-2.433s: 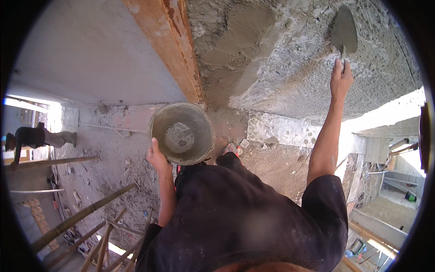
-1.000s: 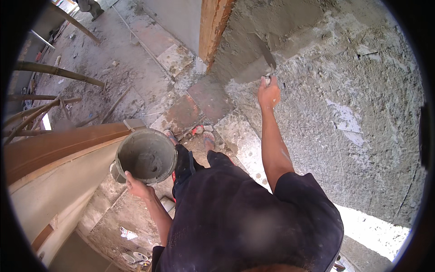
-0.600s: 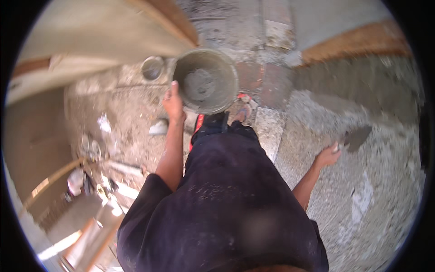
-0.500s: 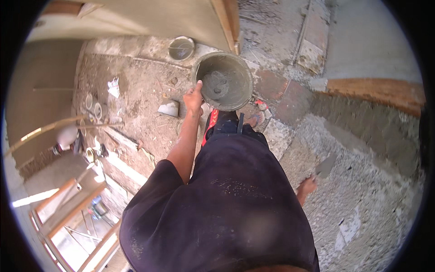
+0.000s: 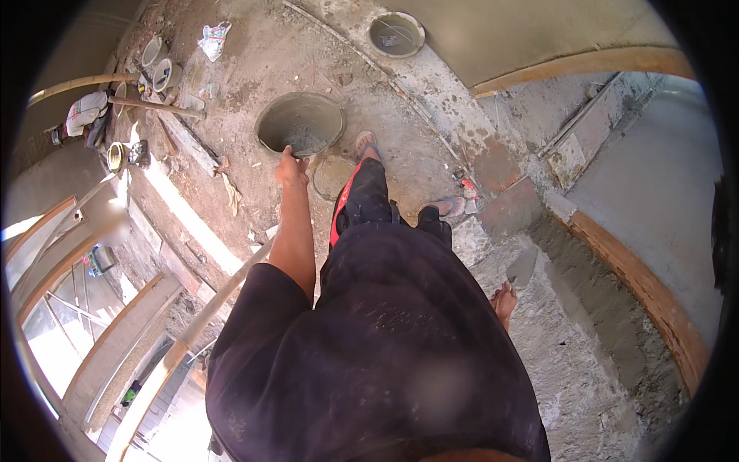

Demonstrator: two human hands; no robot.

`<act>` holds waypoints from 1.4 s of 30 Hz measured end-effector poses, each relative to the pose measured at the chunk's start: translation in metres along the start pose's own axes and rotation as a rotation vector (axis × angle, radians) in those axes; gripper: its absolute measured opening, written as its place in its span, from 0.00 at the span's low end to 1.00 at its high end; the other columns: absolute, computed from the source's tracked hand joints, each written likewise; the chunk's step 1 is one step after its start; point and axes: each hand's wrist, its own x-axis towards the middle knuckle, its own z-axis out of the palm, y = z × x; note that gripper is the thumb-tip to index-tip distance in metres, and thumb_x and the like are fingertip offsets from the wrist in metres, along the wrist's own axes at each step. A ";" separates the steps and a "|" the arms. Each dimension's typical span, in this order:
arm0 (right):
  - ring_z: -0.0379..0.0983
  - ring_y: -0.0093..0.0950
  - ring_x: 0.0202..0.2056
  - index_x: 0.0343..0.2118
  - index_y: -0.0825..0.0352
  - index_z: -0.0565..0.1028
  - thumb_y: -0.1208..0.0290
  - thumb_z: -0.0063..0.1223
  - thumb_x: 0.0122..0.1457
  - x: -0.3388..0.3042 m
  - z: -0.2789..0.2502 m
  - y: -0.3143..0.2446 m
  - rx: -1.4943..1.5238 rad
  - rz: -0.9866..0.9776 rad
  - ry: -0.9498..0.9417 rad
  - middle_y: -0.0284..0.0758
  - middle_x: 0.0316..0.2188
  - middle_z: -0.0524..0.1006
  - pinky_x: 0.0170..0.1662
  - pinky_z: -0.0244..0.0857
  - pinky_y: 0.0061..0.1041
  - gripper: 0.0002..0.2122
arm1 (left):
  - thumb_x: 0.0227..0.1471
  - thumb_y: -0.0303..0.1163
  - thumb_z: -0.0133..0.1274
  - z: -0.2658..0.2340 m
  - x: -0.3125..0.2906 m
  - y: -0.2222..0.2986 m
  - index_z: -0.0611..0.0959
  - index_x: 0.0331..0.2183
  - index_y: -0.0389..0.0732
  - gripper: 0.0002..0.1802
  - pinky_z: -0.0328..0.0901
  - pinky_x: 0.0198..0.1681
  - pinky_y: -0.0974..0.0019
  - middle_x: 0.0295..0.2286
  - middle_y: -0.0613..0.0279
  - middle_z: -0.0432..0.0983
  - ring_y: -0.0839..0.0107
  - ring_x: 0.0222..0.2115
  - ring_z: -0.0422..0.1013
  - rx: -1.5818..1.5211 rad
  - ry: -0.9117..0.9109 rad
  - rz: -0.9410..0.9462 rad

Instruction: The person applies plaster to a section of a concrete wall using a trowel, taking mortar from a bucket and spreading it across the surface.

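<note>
My left hand (image 5: 291, 168) is closed on the near rim of a wide round mortar tub (image 5: 332, 117), its fingers partly hidden behind the rim. Grey wet mortar (image 5: 304, 137) lies in the bottom of the tub. Off to my right side, my right hand (image 5: 504, 302) is closed on a trowel (image 5: 523, 266); its grey blade points away from me, and the handle is mostly hidden in my fingers. A round, sandy-coloured shape (image 5: 332, 179) shows on the ground between the tub and my leg.
A second bucket (image 5: 397, 35) stands by the far wall. Several small pails (image 5: 165, 75) and a white bag (image 5: 214, 40) are at far left. A long pole (image 5: 185, 339) slants at my left. Rough concrete (image 5: 570, 354) and a wood edge (image 5: 639, 277) lie right. My sandalled feet (image 5: 368, 143) are ahead.
My view has swung, and the mortar tub in my left hand has moved left. My left foot has stepped out beside it. The trowel stays in my right hand.
</note>
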 end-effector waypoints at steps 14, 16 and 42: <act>0.64 0.19 0.13 0.35 0.68 0.72 0.64 0.52 0.65 -0.021 0.089 -0.098 -0.523 -0.371 -0.424 0.29 0.15 0.69 0.16 0.59 0.21 0.11 | 0.54 0.54 0.57 0.011 0.025 0.046 0.68 0.61 0.34 0.43 0.65 0.53 0.44 0.59 0.44 0.63 0.47 0.58 0.62 0.014 -0.071 -0.122; 0.64 0.19 0.13 0.34 0.68 0.71 0.63 0.52 0.65 -0.009 0.078 -0.098 -0.578 -0.398 -0.442 0.29 0.15 0.69 0.16 0.58 0.21 0.11 | 0.53 0.58 0.56 -0.035 0.014 -0.001 0.62 0.64 0.37 0.48 0.59 0.57 0.39 0.63 0.47 0.55 0.43 0.61 0.55 0.251 -0.206 -0.101; 0.77 0.51 0.32 0.46 0.74 0.73 0.62 0.58 0.57 -0.008 0.187 0.148 -0.617 -0.304 -0.340 0.52 0.27 0.79 0.36 0.69 0.42 0.20 | 0.57 0.55 0.50 -0.117 0.263 -0.291 0.62 0.57 0.39 0.37 0.53 0.51 0.46 0.48 0.54 0.51 0.57 0.47 0.48 0.632 -0.015 -0.163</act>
